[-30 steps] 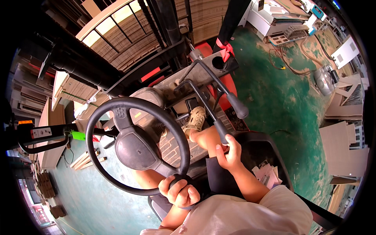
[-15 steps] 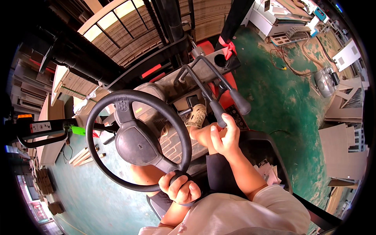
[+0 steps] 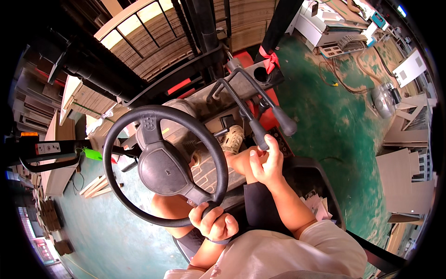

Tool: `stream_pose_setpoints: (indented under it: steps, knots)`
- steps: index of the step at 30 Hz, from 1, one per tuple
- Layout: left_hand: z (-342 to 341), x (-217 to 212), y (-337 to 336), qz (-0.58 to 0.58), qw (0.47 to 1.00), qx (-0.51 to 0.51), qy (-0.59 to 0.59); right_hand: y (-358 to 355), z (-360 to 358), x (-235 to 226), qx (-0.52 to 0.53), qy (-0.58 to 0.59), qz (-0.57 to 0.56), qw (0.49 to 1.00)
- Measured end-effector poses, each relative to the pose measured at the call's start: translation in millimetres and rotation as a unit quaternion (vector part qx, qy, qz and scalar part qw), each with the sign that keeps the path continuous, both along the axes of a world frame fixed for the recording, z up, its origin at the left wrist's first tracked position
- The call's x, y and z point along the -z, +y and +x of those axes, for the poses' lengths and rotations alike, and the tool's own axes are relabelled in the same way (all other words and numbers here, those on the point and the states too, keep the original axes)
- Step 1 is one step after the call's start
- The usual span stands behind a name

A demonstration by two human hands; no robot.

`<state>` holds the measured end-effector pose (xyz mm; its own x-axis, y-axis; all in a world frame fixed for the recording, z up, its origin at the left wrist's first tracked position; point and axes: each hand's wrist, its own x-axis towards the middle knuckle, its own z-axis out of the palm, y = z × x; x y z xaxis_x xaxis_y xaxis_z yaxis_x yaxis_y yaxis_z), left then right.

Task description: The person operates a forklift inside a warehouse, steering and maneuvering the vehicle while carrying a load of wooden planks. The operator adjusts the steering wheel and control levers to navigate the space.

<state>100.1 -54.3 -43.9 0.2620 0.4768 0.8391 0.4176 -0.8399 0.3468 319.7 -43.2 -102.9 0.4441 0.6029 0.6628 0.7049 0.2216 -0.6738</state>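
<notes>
A black steering wheel (image 3: 221,153) with a dark centre hub stands before me on a forklift. My left hand (image 3: 213,222) wraps round the spinner knob (image 3: 210,208) at the wheel's lower right rim. To the right, two long bent levers with black grips rise from the console. My right hand (image 3: 269,162) has its thumb and a finger at either side of the nearer lever's grip (image 3: 258,133), at its lower end. The farther lever's grip (image 3: 284,122) stands untouched just beyond. Below, one foot in a beige clog (image 3: 233,138) rests near the pedals.
Past the black mast (image 3: 203,23), a large stack of boards (image 3: 162,51) stands ahead. Wood strips (image 3: 96,186) lie on the green floor at left. At right are a compressor-like machine (image 3: 384,100), cables (image 3: 346,83) and leaning panels (image 3: 399,179). A black side tray (image 3: 332,188) holds papers.
Both hands keep their places on the knob and the lever. My left knee has shifted slightly to the left, and the view has moved a little.
</notes>
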Motion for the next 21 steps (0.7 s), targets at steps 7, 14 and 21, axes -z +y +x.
stream_pose_setpoints:
  steps: [7, 14, 21]
  knots:
    - [-2.7, -0.5, -0.1, 0.006, 1.000, 0.003, 0.008, 0.5, -1.0, 1.1, -0.004, 0.002, 0.008, 1.000]
    - [-2.7, -1.9, -0.8, -0.008, 1.000, -0.003, 0.005, 1.0, -2.0, -0.6, -0.001, 0.012, 0.006, 1.000]
    - [-9.2, 6.6, -5.3, -0.017, 1.000, -0.008, 0.009, 6.8, -1.4, -17.7, 0.036, -0.002, 0.031, 0.999]
